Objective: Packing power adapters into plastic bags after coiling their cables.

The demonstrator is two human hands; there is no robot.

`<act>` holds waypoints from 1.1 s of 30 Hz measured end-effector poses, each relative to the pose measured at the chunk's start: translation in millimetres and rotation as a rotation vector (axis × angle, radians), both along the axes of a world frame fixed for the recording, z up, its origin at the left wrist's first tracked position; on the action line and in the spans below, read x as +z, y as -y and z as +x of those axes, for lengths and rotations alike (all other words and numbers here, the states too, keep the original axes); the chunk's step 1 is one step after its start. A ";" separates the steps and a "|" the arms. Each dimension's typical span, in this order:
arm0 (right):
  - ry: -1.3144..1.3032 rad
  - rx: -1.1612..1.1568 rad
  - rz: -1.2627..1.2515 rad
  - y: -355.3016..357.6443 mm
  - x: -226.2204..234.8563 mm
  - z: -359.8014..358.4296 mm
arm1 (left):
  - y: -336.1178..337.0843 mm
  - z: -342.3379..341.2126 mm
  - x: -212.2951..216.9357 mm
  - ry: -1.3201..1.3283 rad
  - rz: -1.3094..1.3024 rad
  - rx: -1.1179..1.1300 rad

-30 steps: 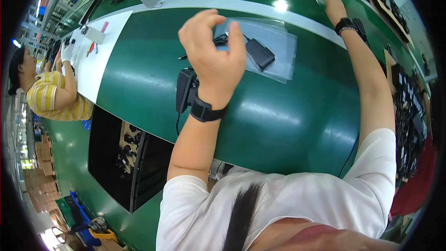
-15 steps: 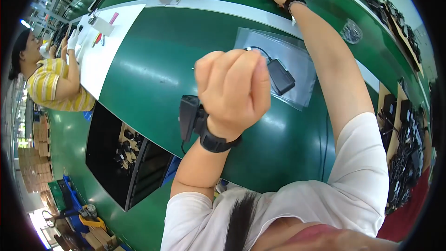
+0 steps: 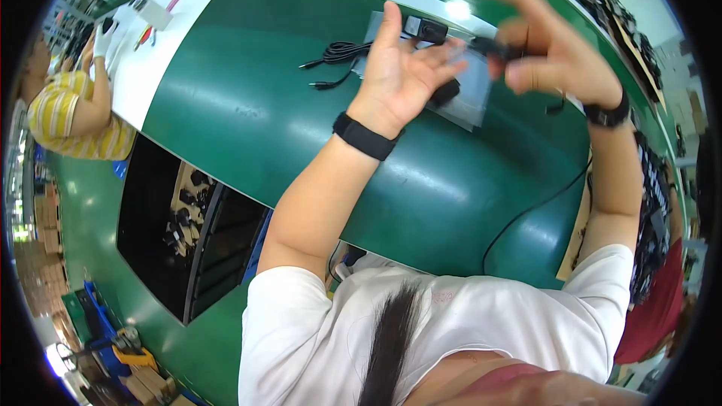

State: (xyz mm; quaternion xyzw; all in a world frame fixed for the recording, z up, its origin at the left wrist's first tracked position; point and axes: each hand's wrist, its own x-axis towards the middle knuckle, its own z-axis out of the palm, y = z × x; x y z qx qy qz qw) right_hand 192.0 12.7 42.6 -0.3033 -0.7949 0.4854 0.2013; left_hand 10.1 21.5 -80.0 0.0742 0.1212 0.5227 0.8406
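Note:
My left hand (image 3: 395, 79) is held palm up over the green table, fingers spread and thumb raised, with nothing seen in its grip. Just beyond its fingers is a black power adapter (image 3: 426, 29), with a bundled black cable (image 3: 346, 53) to its left. A second black adapter (image 3: 447, 93) shows partly behind the fingertips, on a clear plastic bag (image 3: 470, 101). To the right, my right hand (image 3: 553, 53) is smeared by motion, its fingers bent about a blurred black piece (image 3: 495, 47), kind unclear. A small black plug (image 3: 555, 109) hangs below that hand.
A loose black cable (image 3: 526, 214) trails across the table (image 3: 444, 188) on the right. Many adapters and cables lie along the right side (image 3: 628, 53). At the left, a person in a yellow striped shirt (image 3: 71, 116) works at a white surface (image 3: 162, 49). An open black bin (image 3: 162, 237) stands below the table edge.
My right hand has come back from the far green surface toward my left hand. My left hand has opened from a fist and turned palm up. An adapter with bundled cable now appears beyond it.

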 end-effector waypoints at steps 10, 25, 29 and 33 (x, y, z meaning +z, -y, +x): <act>-0.225 0.006 -0.642 68.2 -75.3 70.0 | 20.2 8.8 5.6 -0.011 0.232 0.042; -0.530 -0.561 -0.110 51.0 -127.8 26.0 | 38.9 48.0 -8.1 -0.768 0.500 0.088; -0.433 -0.589 -0.055 46.6 -139.2 28.0 | 39.5 52.2 -12.0 -0.807 0.500 0.112; -0.372 -0.565 0.138 56.5 -137.7 20.0 | 43.3 52.2 -8.0 -0.815 0.499 0.204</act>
